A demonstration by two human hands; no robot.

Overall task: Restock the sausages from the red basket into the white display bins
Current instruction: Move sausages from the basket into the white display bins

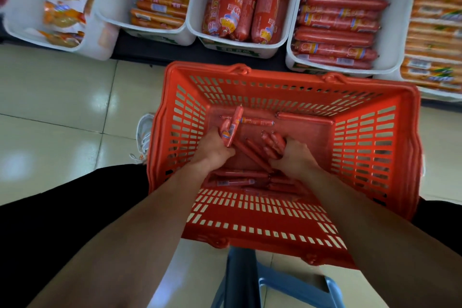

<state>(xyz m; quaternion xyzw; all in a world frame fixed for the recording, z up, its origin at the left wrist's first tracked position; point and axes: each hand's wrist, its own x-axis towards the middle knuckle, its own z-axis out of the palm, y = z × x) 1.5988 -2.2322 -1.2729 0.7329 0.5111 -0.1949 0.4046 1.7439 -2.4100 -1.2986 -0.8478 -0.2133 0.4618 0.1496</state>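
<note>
A red basket (pixel 375 147) stands on the floor in front of me, with several thin red sausages (pixel 305 117) loose on its bottom. Both hands are down inside it. My left hand (pixel 212 147) grips a few sausages (pixel 233 127) that stick up from the fist. My right hand (pixel 295 155) is closed around a bundle of sausages (pixel 273 144). Behind the basket runs a row of white display bins: one with red sausages laid crosswise (pixel 390 40), one with thick red sausages (pixel 197 15), one with orange sausages (pixel 107 2).
A white bin of snack packets (pixel 22 30) sits at far left and a bin of orange packs (pixel 435 92) at far right. The floor is glossy cream tile (pixel 62 107). A white shoe (pixel 145 135) touches the basket's left side. A blue stool (pixel 300 285) stands below the basket.
</note>
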